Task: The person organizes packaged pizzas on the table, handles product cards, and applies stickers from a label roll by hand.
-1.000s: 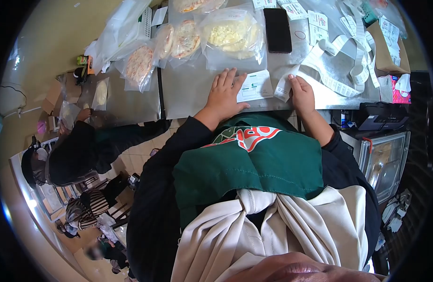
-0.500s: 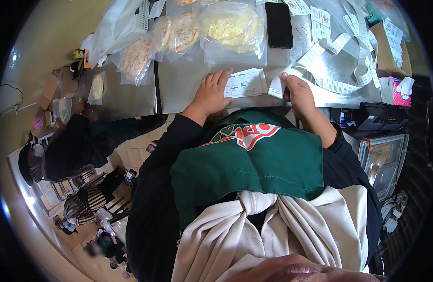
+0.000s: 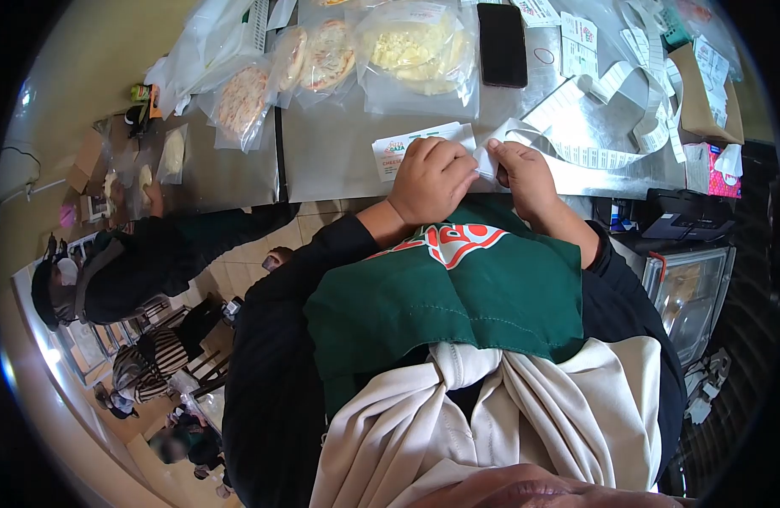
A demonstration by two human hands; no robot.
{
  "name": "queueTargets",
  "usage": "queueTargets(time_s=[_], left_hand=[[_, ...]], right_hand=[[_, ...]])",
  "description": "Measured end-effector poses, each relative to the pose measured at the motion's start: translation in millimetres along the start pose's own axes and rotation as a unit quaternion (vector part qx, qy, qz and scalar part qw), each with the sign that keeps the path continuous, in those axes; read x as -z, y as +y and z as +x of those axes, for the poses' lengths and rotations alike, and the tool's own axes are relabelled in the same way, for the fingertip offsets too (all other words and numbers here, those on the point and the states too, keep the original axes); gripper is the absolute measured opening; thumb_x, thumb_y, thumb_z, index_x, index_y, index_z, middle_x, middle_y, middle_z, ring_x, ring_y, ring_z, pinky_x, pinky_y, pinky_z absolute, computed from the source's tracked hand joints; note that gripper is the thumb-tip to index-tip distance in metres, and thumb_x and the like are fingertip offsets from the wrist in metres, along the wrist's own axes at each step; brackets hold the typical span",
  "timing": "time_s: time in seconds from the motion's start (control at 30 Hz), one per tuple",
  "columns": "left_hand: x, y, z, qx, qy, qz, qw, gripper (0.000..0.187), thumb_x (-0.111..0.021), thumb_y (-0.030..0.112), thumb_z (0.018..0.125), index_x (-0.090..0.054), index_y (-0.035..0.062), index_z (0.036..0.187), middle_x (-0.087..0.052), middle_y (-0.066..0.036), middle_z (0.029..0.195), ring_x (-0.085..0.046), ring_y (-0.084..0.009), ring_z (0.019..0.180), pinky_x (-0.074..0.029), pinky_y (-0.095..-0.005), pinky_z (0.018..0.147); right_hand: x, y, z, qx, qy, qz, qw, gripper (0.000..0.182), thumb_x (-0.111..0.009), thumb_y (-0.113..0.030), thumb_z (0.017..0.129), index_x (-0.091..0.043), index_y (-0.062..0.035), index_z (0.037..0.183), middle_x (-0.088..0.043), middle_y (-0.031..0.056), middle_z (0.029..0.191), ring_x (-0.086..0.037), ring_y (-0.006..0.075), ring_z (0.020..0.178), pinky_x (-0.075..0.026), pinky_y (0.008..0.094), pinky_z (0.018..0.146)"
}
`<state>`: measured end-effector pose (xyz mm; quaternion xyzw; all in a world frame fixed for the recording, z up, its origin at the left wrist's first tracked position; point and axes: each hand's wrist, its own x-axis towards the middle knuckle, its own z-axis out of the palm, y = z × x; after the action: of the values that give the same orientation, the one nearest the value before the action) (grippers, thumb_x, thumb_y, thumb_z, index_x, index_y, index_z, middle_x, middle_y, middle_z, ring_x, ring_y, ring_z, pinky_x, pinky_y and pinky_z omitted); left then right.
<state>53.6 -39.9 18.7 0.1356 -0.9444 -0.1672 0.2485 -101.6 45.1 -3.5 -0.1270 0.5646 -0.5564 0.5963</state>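
My left hand is closed at the loose end of a long white label strip, its fingertips on the paper. Close beside it, my right hand pinches the same strip between thumb and fingers. From there the printed label strip curls away to the right across the steel table. Printed cards lie just behind my left hand, which partly covers them; the top one has green and red print.
Bagged pizzas, a bag of pale shredded food and a black phone lie along the back. A cardboard box of cards stands right. A co-worker handles bagged items at the left.
My left hand has left the cards and moved right to the label strip's end. My right hand has shifted slightly left with the strip. The cards have turned and moved a little left.
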Motion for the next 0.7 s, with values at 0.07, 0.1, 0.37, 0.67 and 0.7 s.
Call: queueTargets(time_s=[0.07, 0.1, 0.37, 0.67, 0.7], left_hand=[[-0.6, 0.6, -1.9, -0.033, 0.01, 0.031, 0.999, 0.014, -0.067, 0.014, 0.07, -0.061, 0.0083, 0.082, -0.054, -0.004, 0.088, -0.05, -0.0235, 0.088, -0.04, -0.0357, 0.078], [-0.4, -0.1, -3.1, -0.053, 0.013, 0.049, 0.997, 0.014, -0.066, 0.013, 0.07, -0.06, 0.0082, 0.081, -0.054, -0.004, 0.088, -0.051, -0.0235, 0.087, -0.04, -0.0359, 0.078], [6.6, -36.5, -16.4, 0.322, -0.024, -0.195, 0.926, 0.013, -0.063, 0.01, 0.077, -0.061, 0.0021, 0.086, -0.053, -0.01, 0.086, -0.053, -0.0224, 0.08, -0.044, -0.031, 0.071], [-8.9, -80.3, -48.6, 0.403, -0.188, -0.145, 0.884, 0.011, -0.066, 0.012, 0.075, -0.066, 0.0014, 0.077, -0.053, -0.011, 0.084, -0.054, -0.0223, 0.08, -0.044, -0.0314, 0.073], [-14.0, -82.5, -51.5, 0.399, -0.199, -0.137, 0.884, 0.011, -0.067, 0.012, 0.075, -0.067, 0.0016, 0.076, -0.053, -0.012, 0.085, -0.054, -0.023, 0.081, -0.044, -0.0317, 0.073]], right_hand=[[0.9, 1.0, -0.1, -0.02, -0.003, 0.008, 1.0, 0.033, -0.055, -0.026, 0.089, -0.052, -0.0086, 0.061, -0.039, -0.0043, 0.052, -0.03, 0.0062, 0.047, -0.023, 0.0236, 0.045], [2.5, 2.5, 1.4, -0.032, 0.0, 0.012, 0.999, 0.032, -0.055, -0.026, 0.089, -0.053, -0.0085, 0.062, -0.039, -0.0039, 0.052, -0.03, 0.0064, 0.048, -0.024, 0.0237, 0.046], [4.0, 16.7, 13.5, 0.141, 0.072, -0.112, 0.981, 0.033, -0.056, -0.025, 0.088, -0.055, -0.0048, 0.061, -0.046, 0.0018, 0.056, -0.04, 0.0125, 0.051, -0.033, 0.0275, 0.051], [6.1, 35.9, 31.9, 0.4, -0.123, -0.468, 0.778, 0.025, -0.058, -0.021, 0.082, -0.055, -0.0039, 0.063, -0.056, 0.0086, 0.065, -0.053, 0.0284, 0.067, -0.04, 0.039, 0.067], [7.1, 40.6, 34.5, 0.411, -0.115, -0.468, 0.774, 0.025, -0.058, -0.021, 0.081, -0.056, -0.0042, 0.063, -0.056, 0.0085, 0.065, -0.053, 0.0282, 0.067, -0.04, 0.0387, 0.067]])
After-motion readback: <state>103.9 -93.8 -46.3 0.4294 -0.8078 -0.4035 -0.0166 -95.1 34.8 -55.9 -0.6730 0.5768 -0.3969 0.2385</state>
